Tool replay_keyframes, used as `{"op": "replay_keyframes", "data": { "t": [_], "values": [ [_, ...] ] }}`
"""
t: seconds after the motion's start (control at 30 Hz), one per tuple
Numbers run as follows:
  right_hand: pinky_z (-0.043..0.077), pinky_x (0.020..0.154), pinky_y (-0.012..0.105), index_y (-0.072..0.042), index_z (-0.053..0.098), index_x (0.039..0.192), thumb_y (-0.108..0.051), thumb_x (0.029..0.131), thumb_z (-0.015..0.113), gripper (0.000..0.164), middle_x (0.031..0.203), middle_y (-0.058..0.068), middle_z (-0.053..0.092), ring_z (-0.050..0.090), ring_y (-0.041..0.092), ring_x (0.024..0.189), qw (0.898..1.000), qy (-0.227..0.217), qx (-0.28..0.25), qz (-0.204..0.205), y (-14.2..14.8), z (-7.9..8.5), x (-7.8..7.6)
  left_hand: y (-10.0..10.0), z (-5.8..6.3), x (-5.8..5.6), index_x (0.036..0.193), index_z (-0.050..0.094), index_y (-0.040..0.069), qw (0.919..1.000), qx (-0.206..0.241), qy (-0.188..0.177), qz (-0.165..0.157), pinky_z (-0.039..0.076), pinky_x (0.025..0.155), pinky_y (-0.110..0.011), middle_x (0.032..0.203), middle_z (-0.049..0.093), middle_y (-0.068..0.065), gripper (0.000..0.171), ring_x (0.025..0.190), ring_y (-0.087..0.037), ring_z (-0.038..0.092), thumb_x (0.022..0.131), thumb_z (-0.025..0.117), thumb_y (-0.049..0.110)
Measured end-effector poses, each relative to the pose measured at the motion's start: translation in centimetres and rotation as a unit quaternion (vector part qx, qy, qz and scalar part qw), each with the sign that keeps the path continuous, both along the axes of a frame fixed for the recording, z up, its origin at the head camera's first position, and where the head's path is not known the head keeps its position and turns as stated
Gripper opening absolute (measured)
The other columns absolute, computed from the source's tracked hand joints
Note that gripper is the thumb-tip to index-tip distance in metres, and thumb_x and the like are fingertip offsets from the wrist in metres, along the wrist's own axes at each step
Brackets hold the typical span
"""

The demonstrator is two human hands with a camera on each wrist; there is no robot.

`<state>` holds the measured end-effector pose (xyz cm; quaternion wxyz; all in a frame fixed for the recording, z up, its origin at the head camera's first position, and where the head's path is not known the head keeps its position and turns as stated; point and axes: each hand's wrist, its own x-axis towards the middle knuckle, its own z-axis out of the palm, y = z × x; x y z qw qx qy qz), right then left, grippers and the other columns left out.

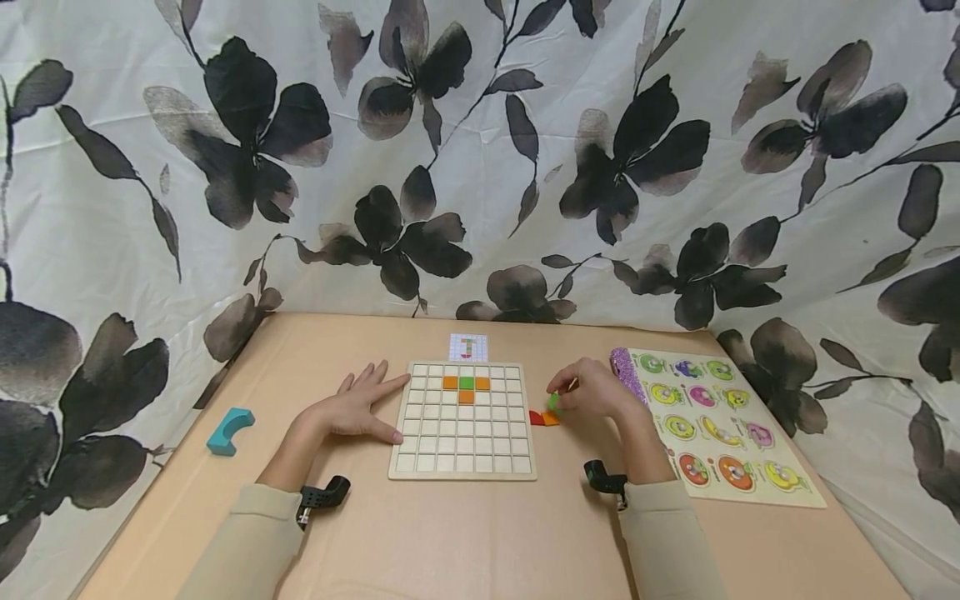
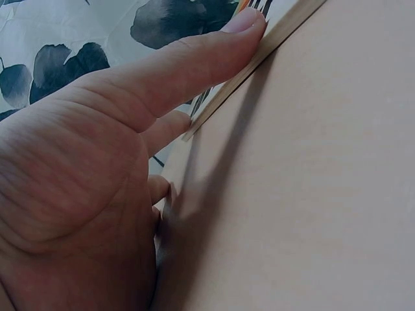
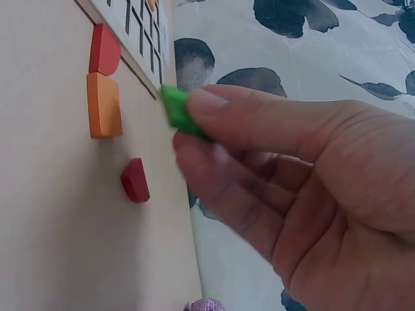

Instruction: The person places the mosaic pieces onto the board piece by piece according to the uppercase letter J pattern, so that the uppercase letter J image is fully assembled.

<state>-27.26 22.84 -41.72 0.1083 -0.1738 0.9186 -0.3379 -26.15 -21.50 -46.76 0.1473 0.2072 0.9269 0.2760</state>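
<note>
My left hand [image 1: 348, 408] lies with spread fingers at the left side of a wooden grid board [image 1: 462, 471], its thumb and index finger touching the edge. Near the top of the grid sit a green square tile [image 1: 467, 383], orange tiles [image 1: 450, 383] on both sides of it and another orange tile [image 1: 467, 398] below. Right of the board, my right hand [image 1: 596, 393] pinches a small green block [image 3: 178, 113] between thumb and fingertips, raised above the table. Beneath it lie a red rounded piece [image 3: 105, 49], an orange square block [image 3: 104, 105] and a dark red piece [image 3: 135, 181].
A small pattern card [image 1: 468, 347] lies just beyond the board. At the right is a fruit-picture sheet [image 1: 757, 492] with a glittery purple item [image 1: 626, 372] at its left corner. A blue arch block [image 1: 228, 432] sits at far left. Floral cloth [image 1: 510, 125] hangs behind the table.
</note>
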Motion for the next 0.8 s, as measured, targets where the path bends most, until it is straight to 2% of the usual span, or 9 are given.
{"op": "replay_keyframes", "data": {
  "t": [0.17, 0.33, 0.53, 0.8],
  "values": [
    [0.059, 0.071, 0.036, 0.0, 0.078, 0.114, 0.001, 0.089, 0.075, 0.024, 0.095, 0.008, 0.074, 0.065, 0.026, 0.083, 0.999, 0.02, -0.035, -0.022, -0.5, -0.2, -0.1, 0.0, -0.1, 0.0, 0.165, 0.032, 0.019, 1.0, 0.0, -0.002, -0.001, -0.008, 0.123, -0.072, 0.172, -0.001, -0.03, 0.112, 0.159, -0.051, -0.008, 0.075, 0.087, 0.057],
    [0.057, 0.073, 0.029, 0.0, 0.076, 0.118, 0.001, 0.09, 0.074, 0.028, 0.101, 0.012, 0.073, 0.065, 0.025, 0.089, 0.997, 0.057, -0.046, -0.029, -1.4, -0.3, -0.3, -0.1, -0.2, -0.1, 0.165, 0.031, 0.019, 1.0, -0.003, 0.0, -0.002, -0.008, 0.123, -0.072, 0.172, -0.001, -0.03, 0.113, 0.159, -0.051, -0.008, 0.075, 0.086, 0.058],
    [0.057, 0.073, 0.028, 0.001, 0.075, 0.118, 0.002, 0.091, 0.072, 0.027, 0.103, 0.013, 0.073, 0.064, 0.025, 0.091, 0.994, 0.074, -0.065, -0.04, -2.7, -0.4, -0.2, -0.2, -0.2, -0.1, 0.165, 0.031, 0.019, 1.0, -0.002, 0.0, -0.004, -0.008, 0.123, -0.072, 0.172, -0.002, -0.03, 0.113, 0.159, -0.051, -0.008, 0.075, 0.086, 0.058],
    [0.056, 0.078, 0.028, -0.001, 0.076, 0.115, -0.002, 0.09, 0.078, 0.025, 0.1, 0.009, 0.072, 0.063, 0.023, 0.088, 0.989, 0.085, -0.103, -0.06, -4.4, -0.7, 0.2, 0.0, 0.0, 0.1, 0.165, 0.031, 0.018, 1.0, -0.004, -0.001, -0.002, -0.008, 0.123, -0.072, 0.172, -0.001, -0.031, 0.113, 0.159, -0.052, -0.008, 0.075, 0.086, 0.058]
  ]
}}
